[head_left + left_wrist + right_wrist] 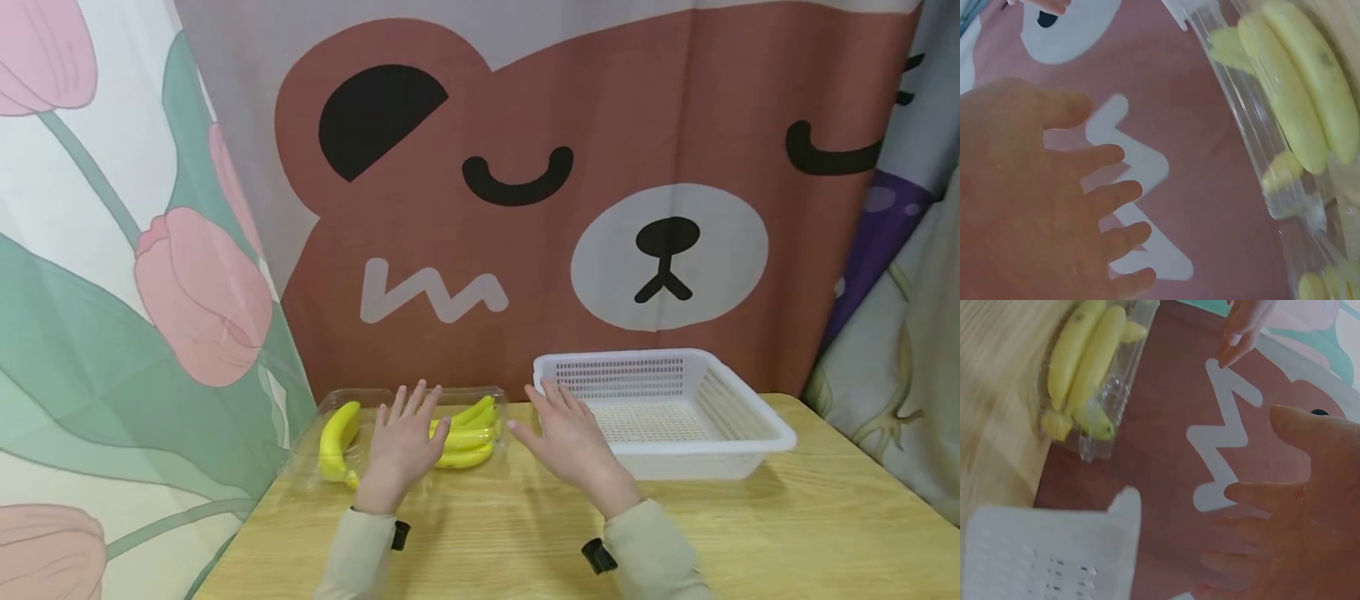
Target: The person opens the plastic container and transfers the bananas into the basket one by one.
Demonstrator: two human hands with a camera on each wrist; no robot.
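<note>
Both hands hover over the wooden table with fingers spread, holding nothing. In the head view the left hand (405, 446) is in front of a clear plastic container (491, 393) and covers part of it. A single banana (339, 437) lies in the container's left part; a bunch of yellow bananas (468, 437) lies in its right part. The right hand (573, 442) is just before the left end of a white plastic basket (750, 457). In the left wrist view the left hand (1054, 200) appears with straight fingers; the right wrist view shows the right hand (1297, 512) likewise.
The light wooden table (517, 550) carries the container at the back left and the perforated basket at the back right. Behind it hangs a curtain (525, 267) with a brown bear face. A tulip-printed curtain (135, 333) borders the left side.
</note>
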